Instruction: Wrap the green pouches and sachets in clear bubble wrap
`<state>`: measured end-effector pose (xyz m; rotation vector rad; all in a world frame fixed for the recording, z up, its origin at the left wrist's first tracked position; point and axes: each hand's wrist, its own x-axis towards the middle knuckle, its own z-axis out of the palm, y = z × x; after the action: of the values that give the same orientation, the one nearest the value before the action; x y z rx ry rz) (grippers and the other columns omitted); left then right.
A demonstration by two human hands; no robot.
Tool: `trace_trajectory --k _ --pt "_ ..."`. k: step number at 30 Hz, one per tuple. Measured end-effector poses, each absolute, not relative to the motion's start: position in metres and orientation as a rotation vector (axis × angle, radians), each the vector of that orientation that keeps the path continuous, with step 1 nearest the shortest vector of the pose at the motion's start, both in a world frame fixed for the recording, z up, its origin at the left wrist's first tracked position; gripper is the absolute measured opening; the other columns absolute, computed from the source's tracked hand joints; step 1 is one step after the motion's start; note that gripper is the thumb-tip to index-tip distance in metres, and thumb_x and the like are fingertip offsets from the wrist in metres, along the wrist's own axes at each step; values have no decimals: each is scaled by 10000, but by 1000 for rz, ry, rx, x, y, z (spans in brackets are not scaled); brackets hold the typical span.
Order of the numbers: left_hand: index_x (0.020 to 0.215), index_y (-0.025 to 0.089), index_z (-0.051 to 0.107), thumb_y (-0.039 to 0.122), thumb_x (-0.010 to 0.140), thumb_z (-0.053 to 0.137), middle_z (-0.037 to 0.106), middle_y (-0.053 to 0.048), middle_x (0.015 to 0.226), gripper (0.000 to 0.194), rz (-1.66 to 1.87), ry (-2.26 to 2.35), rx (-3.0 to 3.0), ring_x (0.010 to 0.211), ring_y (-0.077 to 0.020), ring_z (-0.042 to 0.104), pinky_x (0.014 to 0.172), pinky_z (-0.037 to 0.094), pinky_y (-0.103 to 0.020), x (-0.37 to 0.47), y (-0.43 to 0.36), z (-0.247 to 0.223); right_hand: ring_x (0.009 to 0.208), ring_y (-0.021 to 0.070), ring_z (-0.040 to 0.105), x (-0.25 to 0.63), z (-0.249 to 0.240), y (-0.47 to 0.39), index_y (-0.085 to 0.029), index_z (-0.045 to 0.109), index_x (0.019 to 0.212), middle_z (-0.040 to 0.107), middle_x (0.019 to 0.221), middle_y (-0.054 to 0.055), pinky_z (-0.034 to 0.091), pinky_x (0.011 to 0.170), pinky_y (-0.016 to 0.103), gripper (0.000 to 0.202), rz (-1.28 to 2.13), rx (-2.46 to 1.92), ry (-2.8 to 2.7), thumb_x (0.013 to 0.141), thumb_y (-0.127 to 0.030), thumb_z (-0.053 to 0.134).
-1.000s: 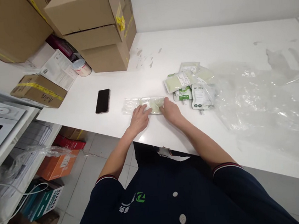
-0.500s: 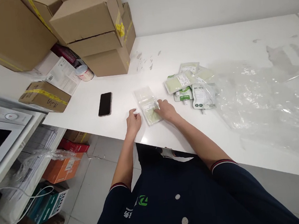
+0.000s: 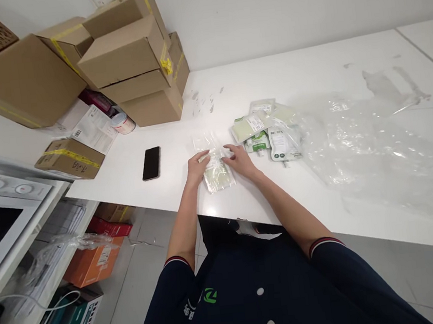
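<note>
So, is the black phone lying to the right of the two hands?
No, the black phone lies on the white table, left of both hands.

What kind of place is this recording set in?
Probably a packing or stockroom: taped cardboard boxes stacked on a white table, a heap of pouches, and both hands on a bagged pouch.

phone (image 3: 151,163) left of bagged pouch (image 3: 217,169), pouch pile (image 3: 265,128) right

Head-worn view — forward and down, near the white table (image 3: 307,70).
</note>
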<state>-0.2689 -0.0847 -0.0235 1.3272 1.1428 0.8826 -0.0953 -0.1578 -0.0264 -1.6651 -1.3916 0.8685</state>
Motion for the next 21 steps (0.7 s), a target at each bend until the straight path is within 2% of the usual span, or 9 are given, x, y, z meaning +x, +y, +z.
trace_trajectory --k 3,6,7,9,12,14,16,18,21 --pt "1127 182 722 379 711 774 701 -103 1214 464 906 1014 1411 1154 -278 630 1030 466 -447 -273 -99 -10 1011 185 593 -85 -26 -155 -293 522 1415 558 1336 78 464 954 375 559 1037 -1291 -1268 885 -452 599" --pt "1146 219 716 333 739 763 662 -73 1305 425 925 953 1597 1330 -260 510 1153 345 -430 -279 -107 5 803 148 554 -83 -20 -152 -278 622 1318 652 956 10 473 849 351 509 1083 -1129 -1246 838 -445 652" --pt "1164 226 707 323 745 759 651 -67 1323 434 922 943 1635 1347 -255 493 1161 337 -426 -280 -109 9 729 135 517 -83 -16 -151 -258 645 1289 621 835 -12 470 801 338 500 1069 -1130 -1242 820 -428 668" --pt "1230 232 671 323 746 759 661 -65 1302 500 915 948 1651 1284 -254 547 1107 407 -424 -283 -110 15 660 123 464 -84 -6 -149 -211 656 1272 556 723 -37 455 733 317 517 1049 -1171 -1261 787 -385 689" --pt "1374 225 560 331 721 780 729 -61 1080 697 868 1000 1603 979 -234 680 876 546 -397 -286 -110 21 684 131 478 -85 13 -150 -151 630 1304 566 740 -27 447 725 306 567 1030 -1322 -1374 766 -321 691" --pt "1375 204 554 337 698 797 725 -37 888 731 811 1069 1599 785 -204 677 736 556 -357 -289 -111 25 713 143 509 -87 24 -150 -133 654 1260 598 778 -3 452 748 309 502 1000 -1452 -1478 782 -285 665" --pt "1260 188 627 353 678 809 694 -19 785 632 764 1171 1649 701 -183 649 664 533 -323 -293 -110 30 765 162 546 -90 31 -149 -135 718 1108 623 849 35 455 783 318 338 941 -1547 -1585 810 -264 622" --pt "1086 186 677 393 665 813 666 -7 726 489 720 1286 1740 659 -169 620 625 506 -303 -300 -108 34 907 203 565 -94 32 -146 -147 737 944 619 970 82 445 853 341 213 816 -1582 -1675 822 -258 601" --pt "865 190 660 449 646 815 613 10 676 373 671 1408 1881 647 -152 579 623 482 -288 -314 -102 38 1106 244 508 -103 26 -138 -167 699 870 584 1112 106 402 947 370 154 671 -1477 -1733 822 -262 589"
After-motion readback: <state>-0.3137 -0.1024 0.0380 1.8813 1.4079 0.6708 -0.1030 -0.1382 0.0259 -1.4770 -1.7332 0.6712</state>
